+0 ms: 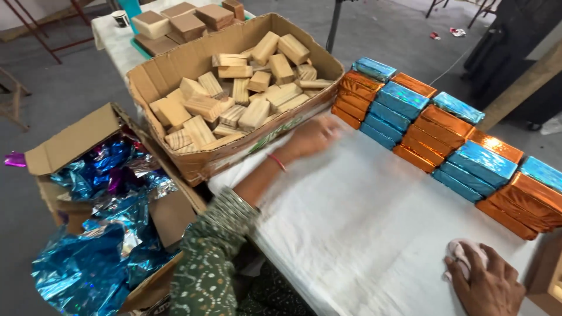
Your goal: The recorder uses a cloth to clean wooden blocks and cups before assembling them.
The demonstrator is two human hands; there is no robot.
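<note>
My left hand [310, 137] lies blurred and flat on the white table cover [363, 216], with nothing in it. It is just in front of the big cardboard box [234, 153] of bare wooden blocks [246, 88] and beside the near end of the wrapped blocks [445, 134]. Those blocks are wrapped in orange and blue shiny foil and stand stacked in a row along the table's far side. At the lower right, my right hand [489, 284] presses on a crumpled pinkish-white cloth [462, 254], fingers curled over it.
An open cardboard box [76, 137] to the left holds crumpled blue and purple foil [88, 269]. Several darker brown blocks [187, 23] and a small cup [120, 17] sit on a table behind the box of wood. Grey floor surrounds the tables.
</note>
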